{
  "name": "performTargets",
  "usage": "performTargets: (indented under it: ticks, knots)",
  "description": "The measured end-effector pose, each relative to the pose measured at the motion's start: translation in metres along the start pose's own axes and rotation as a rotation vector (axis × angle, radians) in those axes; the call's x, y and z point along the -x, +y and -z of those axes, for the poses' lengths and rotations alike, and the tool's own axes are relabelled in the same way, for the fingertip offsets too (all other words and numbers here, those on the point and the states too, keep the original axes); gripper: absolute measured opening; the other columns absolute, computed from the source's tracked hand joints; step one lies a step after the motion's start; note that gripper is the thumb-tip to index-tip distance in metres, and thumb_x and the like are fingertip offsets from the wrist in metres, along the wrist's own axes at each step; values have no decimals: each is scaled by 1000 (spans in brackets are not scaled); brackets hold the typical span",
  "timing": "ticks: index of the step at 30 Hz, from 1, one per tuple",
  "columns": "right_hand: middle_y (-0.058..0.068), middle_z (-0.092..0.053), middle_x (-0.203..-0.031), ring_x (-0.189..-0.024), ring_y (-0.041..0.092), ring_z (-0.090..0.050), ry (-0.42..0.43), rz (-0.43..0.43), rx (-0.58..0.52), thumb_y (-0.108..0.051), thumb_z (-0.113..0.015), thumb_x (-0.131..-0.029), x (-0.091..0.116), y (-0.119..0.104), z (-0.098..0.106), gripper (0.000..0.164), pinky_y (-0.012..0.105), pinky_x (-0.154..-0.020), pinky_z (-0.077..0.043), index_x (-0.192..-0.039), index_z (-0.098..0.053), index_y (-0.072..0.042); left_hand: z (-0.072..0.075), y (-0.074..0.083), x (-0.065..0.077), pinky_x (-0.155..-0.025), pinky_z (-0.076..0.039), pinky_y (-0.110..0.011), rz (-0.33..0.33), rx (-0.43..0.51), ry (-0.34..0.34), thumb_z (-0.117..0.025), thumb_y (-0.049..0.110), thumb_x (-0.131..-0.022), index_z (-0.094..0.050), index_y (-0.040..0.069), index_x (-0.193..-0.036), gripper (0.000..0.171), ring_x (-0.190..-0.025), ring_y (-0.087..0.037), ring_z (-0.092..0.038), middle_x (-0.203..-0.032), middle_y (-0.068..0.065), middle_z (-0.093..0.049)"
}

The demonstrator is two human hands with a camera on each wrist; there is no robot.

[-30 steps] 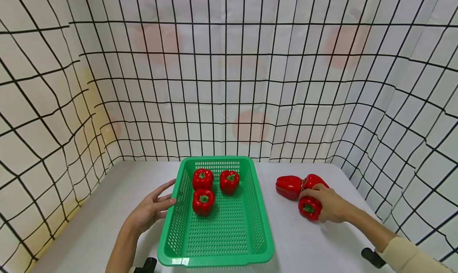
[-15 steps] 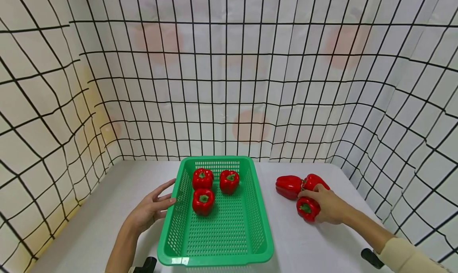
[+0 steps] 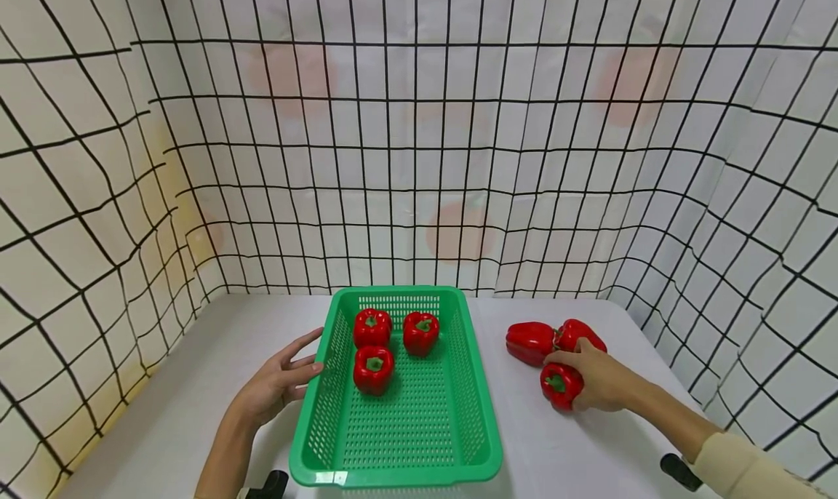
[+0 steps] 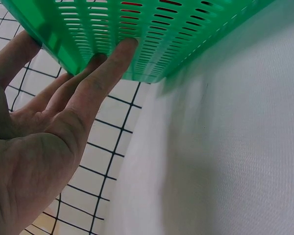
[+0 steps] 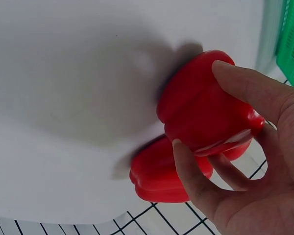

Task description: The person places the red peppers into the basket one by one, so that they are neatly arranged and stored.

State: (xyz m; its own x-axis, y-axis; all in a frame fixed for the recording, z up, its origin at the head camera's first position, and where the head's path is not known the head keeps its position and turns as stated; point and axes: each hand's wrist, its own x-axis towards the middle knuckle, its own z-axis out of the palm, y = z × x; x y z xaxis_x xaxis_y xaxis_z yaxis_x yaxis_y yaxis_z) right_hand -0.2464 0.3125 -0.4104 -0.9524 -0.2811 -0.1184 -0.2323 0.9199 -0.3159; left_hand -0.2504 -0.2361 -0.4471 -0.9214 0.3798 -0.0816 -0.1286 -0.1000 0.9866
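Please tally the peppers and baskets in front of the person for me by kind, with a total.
Red peppers: 6 (3 inside the basket, 3 outside it, one of those held by the right hand)
Green basket: 1
Total: 7

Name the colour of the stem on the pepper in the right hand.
The stem is green; the head view shows it best.
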Motion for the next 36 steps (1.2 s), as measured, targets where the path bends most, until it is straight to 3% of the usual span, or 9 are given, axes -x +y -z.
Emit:
performTargets:
  ticks: [17,29,36]
  knots:
    - [16,-61,-119,-111,39,-56,94,64,-38,-19,-97,-58,3,-23,25,85,46,-69,-65,-134,-59,-9,1,0,0,-95,-57,-49,-5,-10,-1,-63,11,-100,-17,22,-164,80,-120,-38,-67,-157,-23,-42]
    - [17,-67,-120,-107,35,-62,221,75,-99,-25,-89,-71,-13,-46,40,73,43,-73,-65,-135,-56,-10,1,-1,1,-95,-57,-48,-11,6,-19,-62,9,-100,-15,21,-164,80,-120,-38,-67,-156,-23,-44]
    - [16,-63,-122,-105,33,-63,256,59,-177,-37,-87,-75,-24,-68,49,78,38,-71,-64,-140,-51,-15,1,-2,0,-95,-57,-49,-10,6,-11,-63,9,-100,-15,20,-164,81,-120,-37,-67,-155,-22,-46]
